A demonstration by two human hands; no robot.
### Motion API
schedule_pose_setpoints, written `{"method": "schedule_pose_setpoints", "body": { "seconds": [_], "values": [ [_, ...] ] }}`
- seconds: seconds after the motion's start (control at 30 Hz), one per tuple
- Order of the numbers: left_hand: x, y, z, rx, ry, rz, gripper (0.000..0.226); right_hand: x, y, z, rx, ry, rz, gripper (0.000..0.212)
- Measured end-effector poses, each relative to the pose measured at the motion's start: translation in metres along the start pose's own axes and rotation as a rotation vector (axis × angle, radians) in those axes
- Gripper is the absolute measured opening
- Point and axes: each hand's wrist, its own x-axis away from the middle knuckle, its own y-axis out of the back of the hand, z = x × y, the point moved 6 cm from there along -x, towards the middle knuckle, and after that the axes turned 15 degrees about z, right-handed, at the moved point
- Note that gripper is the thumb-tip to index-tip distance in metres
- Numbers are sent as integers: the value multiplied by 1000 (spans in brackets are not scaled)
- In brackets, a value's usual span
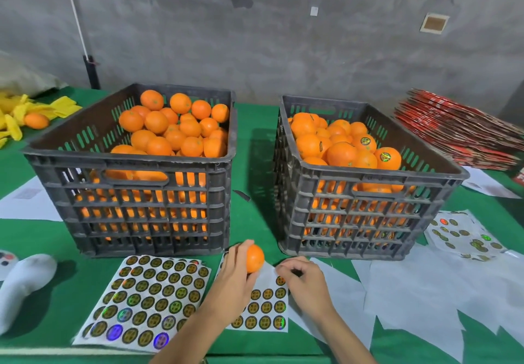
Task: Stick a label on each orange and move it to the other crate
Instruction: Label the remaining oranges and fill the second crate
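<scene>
The left hand [235, 273] grips a round, smooth-skinned orange [254, 258], fingers curled round its left side, just above the near edge of a partly used white sticker sheet of round gold holographic labels [266, 307]. The right hand [303, 276] sits just right of the orange, fingertips drawn together on the sheet's top row beside a gold label [280, 280]; whether it has already lifted one, I cannot tell. So the fruit lies directly left of the picking hand, a short sideways carry for the label.

Judging by the stickers on its fruit, the right black slatted plastic crate [368, 216] is the destination, up and right of both hands; the left black slatted crate [136, 208] holds bare oranges. A fuller label sheet [147, 301] lies on the green cloth-covered table [255, 151], with peeled white backing paper [411, 293] scattered to the right. A grey concrete wall [255, 52] stands behind.
</scene>
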Motion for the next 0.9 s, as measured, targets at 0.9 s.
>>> {"method": "schedule_pose_setpoints", "body": {
  "seconds": [0.9],
  "values": [
    [1,152,-123,378,-386,-602,74,23,7,225,201,704,-202,51]
  ]
}}
